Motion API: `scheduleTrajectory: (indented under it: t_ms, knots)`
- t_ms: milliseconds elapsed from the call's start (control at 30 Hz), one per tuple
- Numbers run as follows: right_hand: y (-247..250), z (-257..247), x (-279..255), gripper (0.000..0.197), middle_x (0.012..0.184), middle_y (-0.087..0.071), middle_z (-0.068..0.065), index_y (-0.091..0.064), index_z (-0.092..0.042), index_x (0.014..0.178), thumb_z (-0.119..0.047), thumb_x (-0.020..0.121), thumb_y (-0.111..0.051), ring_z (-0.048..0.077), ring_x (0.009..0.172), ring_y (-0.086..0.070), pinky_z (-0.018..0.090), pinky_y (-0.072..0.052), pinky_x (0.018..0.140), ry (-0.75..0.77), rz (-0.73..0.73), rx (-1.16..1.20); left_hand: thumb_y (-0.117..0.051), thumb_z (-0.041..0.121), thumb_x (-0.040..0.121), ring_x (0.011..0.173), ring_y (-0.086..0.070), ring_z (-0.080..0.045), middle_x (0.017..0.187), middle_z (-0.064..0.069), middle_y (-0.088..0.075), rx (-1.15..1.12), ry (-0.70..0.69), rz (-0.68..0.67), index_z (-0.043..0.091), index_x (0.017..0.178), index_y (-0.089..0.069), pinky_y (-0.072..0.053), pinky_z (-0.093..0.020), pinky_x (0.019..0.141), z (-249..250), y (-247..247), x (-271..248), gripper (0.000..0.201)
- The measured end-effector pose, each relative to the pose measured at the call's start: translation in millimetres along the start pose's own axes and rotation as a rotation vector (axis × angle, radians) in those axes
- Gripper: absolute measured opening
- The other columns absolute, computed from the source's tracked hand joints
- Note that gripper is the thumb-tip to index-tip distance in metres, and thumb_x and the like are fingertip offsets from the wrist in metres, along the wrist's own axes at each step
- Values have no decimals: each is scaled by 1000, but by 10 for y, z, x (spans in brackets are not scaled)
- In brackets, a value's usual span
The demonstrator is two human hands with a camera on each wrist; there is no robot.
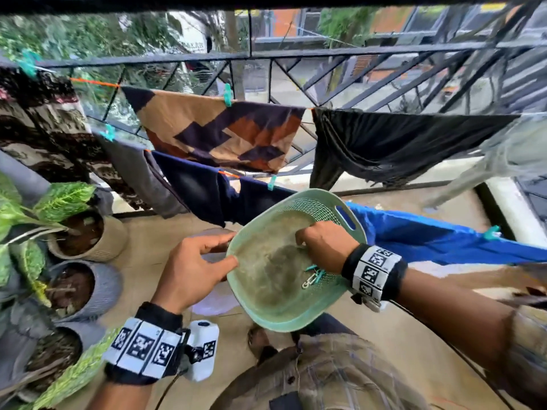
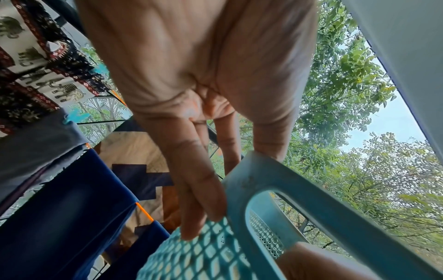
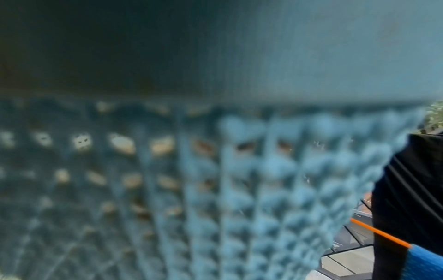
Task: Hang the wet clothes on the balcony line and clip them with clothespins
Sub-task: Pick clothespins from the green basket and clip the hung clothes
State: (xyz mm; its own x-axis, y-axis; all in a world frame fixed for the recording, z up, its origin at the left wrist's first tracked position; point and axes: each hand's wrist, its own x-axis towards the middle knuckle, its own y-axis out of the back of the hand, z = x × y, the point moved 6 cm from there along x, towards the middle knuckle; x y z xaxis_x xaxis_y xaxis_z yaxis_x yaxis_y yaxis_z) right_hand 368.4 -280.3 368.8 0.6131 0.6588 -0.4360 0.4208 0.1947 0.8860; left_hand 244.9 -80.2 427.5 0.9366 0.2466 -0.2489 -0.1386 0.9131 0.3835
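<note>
While left hand (image 1: 192, 263) holds basket (image 1: 266, 309) rim | clothespins (image 1: 313, 276) lie under right hand (image 1: 325, 245)

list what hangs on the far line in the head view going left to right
Elephant-print cloth → tan and navy zigzag cloth → black garment → pale grey cloth, blurred at the right edge.

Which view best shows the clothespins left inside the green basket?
The head view: the clothespins lie on the floor of the green basket, just below the right hand. The left wrist view shows only the basket's rim, handle and mesh beside the left hand; the right wrist view shows blurred mesh, no clothespins.
</note>
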Motion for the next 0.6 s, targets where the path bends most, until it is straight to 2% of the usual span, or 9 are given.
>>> scheduleTrajectory:
  t_ms: [67, 200, 300, 367, 400, 467, 533, 600]
  knots:
    - [61, 155, -76, 34, 92, -71, 15, -69, -21, 110, -9, 81, -56, 36, 90, -66, 38, -50, 76, -18, 40, 49, -71, -7, 79, 95, -66, 11, 94, 28, -73, -17, -15, -15, 37, 99, -73, -47, -3, 68, 98, -106, 28, 48]
    - [108, 544, -205, 35, 97, -75, 1, -70, -28, 114, -18, 82, -61, 27, 98, -66, 31, -47, 83, -50, 49, 120, -72, -7, 80, 93, -66, 11, 92, 29, -72, -9, -12, -28, 39, 96, -72, -47, -3, 66, 257, -378, 155, 48]
    - [63, 816, -249, 26, 97, -74, 7, -72, -25, 106, -23, 82, -62, 31, 97, -67, 33, -49, 81, -54, 37, 124, -73, -7, 80, 91, -66, 13, 88, 33, -71, -32, -16, -39, 39, 94, -71, -46, -1, 66, 377, -580, 272, 48]
    - [-2, 1182, -325, 23, 95, -73, 9, -73, -22, 101, -23, 80, -64, 32, 92, -68, 33, -49, 76, -56, 14, 107, -71, -9, 82, 87, -66, 13, 88, 31, -71, -49, 5, -68, 41, 94, -72, -48, -3, 65, 484, -903, 419, 51]
    - [-35, 1315, -356, 22, 93, -73, 10, -73, -21, 98, -23, 78, -64, 32, 90, -68, 33, -49, 75, -54, 6, 108, -71, -8, 82, 87, -66, 12, 92, 27, -73, -51, 12, -81, 44, 94, -74, -51, -7, 67, 533, -1020, 463, 54]
    - [-39, 1611, -446, 18, 92, -72, 10, -73, -18, 93, -20, 77, -65, 33, 89, -67, 33, -48, 73, -45, -20, 119, -71, -6, 83, 94, -69, 3, 101, 18, -75, -61, 30, -106, 48, 97, -76, -59, -24, 75, 622, -1300, 576, 56]
    - [-21, 1879, -530, 15, 99, -67, 11, -75, -16, 92, -19, 80, -67, 33, 92, -65, 34, -46, 76, -25, -55, 140, -70, -6, 84, 97, -70, -6, 106, 12, -75, -84, 50, -112, 44, 106, -74, -60, -35, 82, 678, -1538, 692, 54]
    - [4, 2103, -616, 14, 107, -61, 12, -74, -12, 93, -19, 81, -70, 34, 93, -63, 36, -46, 80, -20, -79, 175, -70, -8, 83, 95, -70, -8, 106, 9, -76, -114, 76, -115, 36, 107, -76, -60, -39, 82, 735, -1742, 777, 51]
